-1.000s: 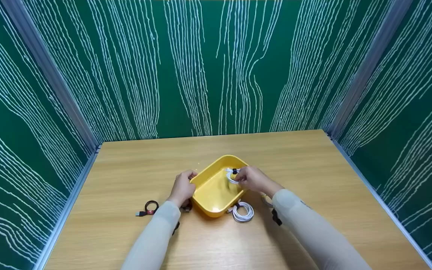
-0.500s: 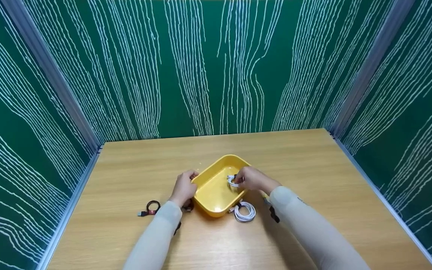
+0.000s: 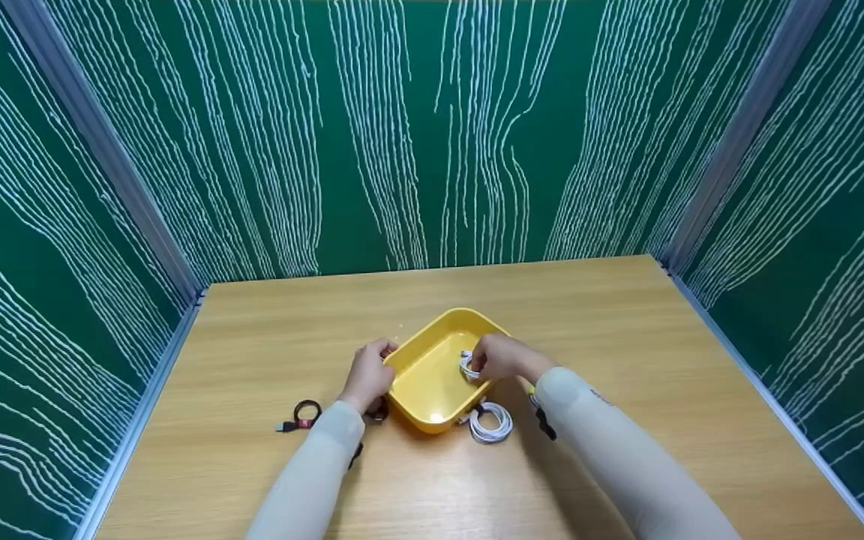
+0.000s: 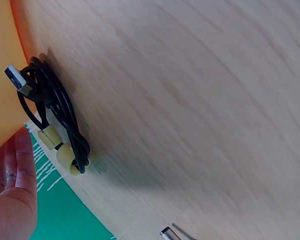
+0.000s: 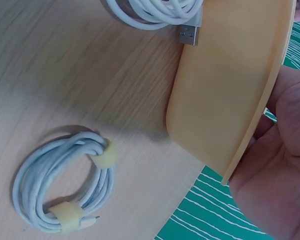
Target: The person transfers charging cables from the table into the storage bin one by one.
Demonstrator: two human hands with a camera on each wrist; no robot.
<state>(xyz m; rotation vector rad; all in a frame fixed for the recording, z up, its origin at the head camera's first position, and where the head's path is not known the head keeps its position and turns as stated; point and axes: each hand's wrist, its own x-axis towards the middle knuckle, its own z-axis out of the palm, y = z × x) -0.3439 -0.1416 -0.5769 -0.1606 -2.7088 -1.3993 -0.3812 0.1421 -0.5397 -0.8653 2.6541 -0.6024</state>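
Note:
My right hand reaches over the right rim of a yellow bin and holds a coiled white cable low inside it. The fingers cover part of that coil. My left hand grips the bin at its left corner; in the left wrist view its fingers lie against the outer wall. A coiled black USB cable sits on the table beside the bin, near my left hand. Another white coil with a USB plug rests against the bin's near right side.
A small black USB cable with a red tag lies left of my left forearm. Under the right forearm is a pale coiled cable with yellowish ties. Green walls with white lines enclose the wooden table at the back and sides.
My right hand has lowered the white cable further into the bin and slightly to the right; less of the coil shows. My left hand has stayed on the bin's corner.

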